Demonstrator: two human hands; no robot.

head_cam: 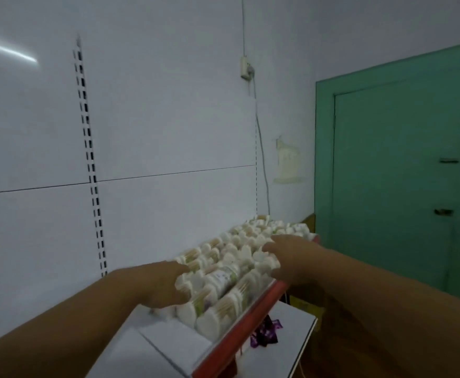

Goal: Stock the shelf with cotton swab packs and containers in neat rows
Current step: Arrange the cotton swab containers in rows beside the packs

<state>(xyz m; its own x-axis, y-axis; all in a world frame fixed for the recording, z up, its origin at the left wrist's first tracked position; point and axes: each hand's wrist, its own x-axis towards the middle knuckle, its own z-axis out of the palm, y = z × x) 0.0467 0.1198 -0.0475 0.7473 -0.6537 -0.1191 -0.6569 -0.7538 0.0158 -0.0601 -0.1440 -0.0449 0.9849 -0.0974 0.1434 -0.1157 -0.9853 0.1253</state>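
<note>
**Cotton swab packs (pixel 237 246) hemmed in by both grips on the shelf (pixel 250 315)**

Stand crammed in rows along the top shelf, starting just under the left grip (pixel 163 285) and running on past the right grip (pixel 283 257) to the far end. Pressing in at the near end of the rows with the left grip, held straight and released, nothing clasped. Probably done to shove the packs tight together and stop the end ones toppling onto the bare white patch of shelf beside the wrist. Laying the right grip flat over the pack tops, spread wide and likewise released, seemingly to hold the rows level against the push from the other side.

Between the two grips, lying on its side across the packs rather than upright in a row: a round container (pixel 223 276) with a pale label. Looks out of place; likely needs standing up or a slot of its own. Held back from sliding off by the red front lip, just below the right grip.

Below both grips, on a lower shelf (pixel 288 323): some purple wrappers (pixel 267 334), no part of the job. Too blurred to pick out the exact packs under either grip.
</note>
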